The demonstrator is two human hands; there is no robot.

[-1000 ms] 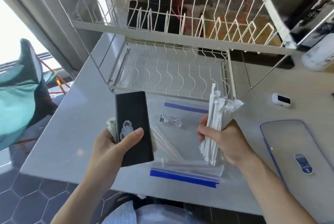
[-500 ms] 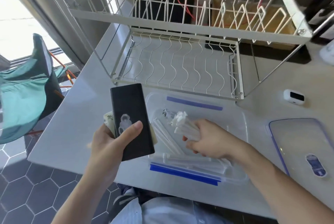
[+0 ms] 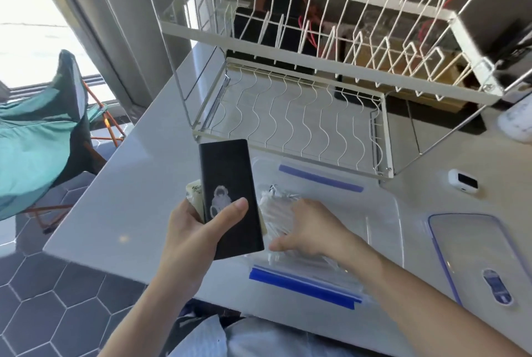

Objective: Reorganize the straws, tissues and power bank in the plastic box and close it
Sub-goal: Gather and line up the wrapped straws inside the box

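The right hand (image 3: 312, 230), fingers spread, is pressing the straws (image 3: 276, 212) flat in the plastic box (image 3: 383, 230) while the left hand (image 3: 195, 235) is gripping the power bank (image 3: 230, 195) and tissues (image 3: 195, 194), probably going in next.

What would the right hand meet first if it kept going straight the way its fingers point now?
Probably the straws under its fingertips inside the plastic box; the right hand points left, and beyond them is the box's left wall. Depth is unclear.
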